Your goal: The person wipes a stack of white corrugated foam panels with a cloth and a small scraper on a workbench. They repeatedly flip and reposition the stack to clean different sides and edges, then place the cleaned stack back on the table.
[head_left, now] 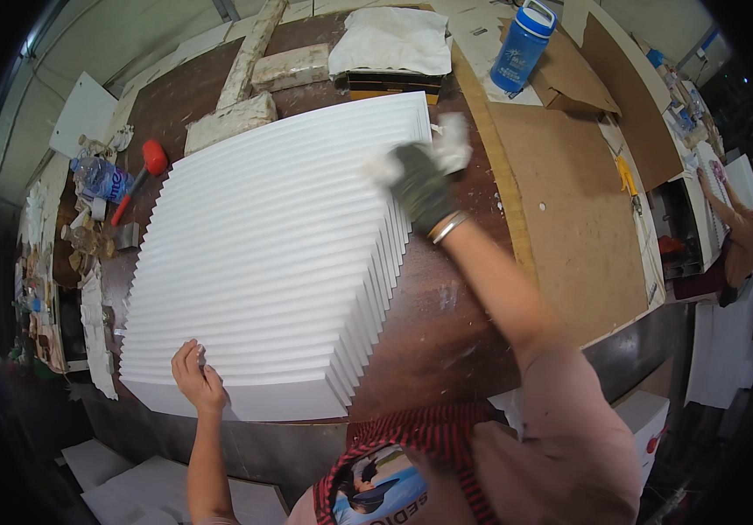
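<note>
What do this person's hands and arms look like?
The right hand wears a dark grey-green glove, blurry here, with a shiny silvery bracelet at the wrist. The right sleeve is dusty pink. The left hand has no glove.

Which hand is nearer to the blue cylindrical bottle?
Right. The gloved right hand is left of the blue bottle, nearer the person's body; the bare left hand is farther left and much closer in.

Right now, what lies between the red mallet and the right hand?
The head view shows the white ridged stack between the red mallet and the right hand.
</note>
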A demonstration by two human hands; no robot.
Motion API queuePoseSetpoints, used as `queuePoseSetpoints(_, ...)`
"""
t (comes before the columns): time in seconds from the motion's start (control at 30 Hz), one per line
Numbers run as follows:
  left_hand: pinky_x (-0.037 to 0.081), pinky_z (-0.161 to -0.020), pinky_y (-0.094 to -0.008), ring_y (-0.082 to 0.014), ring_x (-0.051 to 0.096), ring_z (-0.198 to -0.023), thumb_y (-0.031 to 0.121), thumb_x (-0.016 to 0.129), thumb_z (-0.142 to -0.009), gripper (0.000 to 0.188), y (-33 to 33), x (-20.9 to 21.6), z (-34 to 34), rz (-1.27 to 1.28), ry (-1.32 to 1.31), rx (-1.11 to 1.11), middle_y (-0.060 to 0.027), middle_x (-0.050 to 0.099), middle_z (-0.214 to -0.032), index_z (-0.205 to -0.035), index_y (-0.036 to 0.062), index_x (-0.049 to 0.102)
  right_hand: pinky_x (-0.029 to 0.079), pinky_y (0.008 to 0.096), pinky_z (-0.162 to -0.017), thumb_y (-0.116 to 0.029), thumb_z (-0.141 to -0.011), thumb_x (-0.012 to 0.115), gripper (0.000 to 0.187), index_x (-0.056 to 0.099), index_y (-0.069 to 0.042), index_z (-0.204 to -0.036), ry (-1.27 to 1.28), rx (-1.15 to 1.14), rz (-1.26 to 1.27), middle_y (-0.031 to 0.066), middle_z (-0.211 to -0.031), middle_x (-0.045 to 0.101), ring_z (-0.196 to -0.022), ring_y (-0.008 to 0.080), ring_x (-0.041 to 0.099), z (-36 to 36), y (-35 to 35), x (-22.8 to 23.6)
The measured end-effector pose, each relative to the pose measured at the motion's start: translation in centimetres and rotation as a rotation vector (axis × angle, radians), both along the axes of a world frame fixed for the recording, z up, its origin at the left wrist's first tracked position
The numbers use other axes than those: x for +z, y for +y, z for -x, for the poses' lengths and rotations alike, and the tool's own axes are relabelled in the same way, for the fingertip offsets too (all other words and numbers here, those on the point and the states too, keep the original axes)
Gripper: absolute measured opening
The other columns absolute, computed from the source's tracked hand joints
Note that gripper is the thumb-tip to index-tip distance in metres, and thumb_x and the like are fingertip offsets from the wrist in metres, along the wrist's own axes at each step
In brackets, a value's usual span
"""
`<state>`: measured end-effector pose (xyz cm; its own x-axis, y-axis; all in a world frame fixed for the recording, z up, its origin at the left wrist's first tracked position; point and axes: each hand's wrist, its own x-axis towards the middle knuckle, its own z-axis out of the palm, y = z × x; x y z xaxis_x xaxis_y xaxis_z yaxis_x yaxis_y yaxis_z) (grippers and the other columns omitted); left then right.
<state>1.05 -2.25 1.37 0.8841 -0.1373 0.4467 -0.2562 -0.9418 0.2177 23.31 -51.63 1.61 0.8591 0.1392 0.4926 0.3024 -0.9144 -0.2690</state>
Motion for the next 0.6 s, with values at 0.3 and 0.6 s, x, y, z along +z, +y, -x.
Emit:
queuePoseSetpoints(0.3,0.044,-0.098,-0.0492,-0.0393,0.057,-0.112,0.015,0.050,-0.085,0.035,0.1,-0.1,0.1,0.002,0.004,0.007,-0.0174,0.062,-0.125,-0.114,-0.0003,0.063,0.035,0.0472,-0.116,-0.036,-0.097,0.060,0.039,0.066,-0.012,-0.126,-0.122,0.426,-0.353,0.0144,-0.129,0.064,-0.125,0.0304,0.056,0.1,7.9,-0.2)
queuePoseSetpoints(0.6,0.045,-0.099,-0.0478,-0.0394,0.058,-0.112,0.013,0.052,-0.082,0.036,0.1,-0.2,0.1,0.002,-0.029,-0.011,-0.0171,0.064,-0.124,-0.114,0.0007,0.064,0.051,0.0358,-0.088,-0.029,-0.083,0.069,0.037,0.069,-0.009,-0.114,0.054,-0.077,-0.537,0.0105,-0.109,0.071,-0.102,0.0253,0.066,-7.3,-12.2,-0.1)
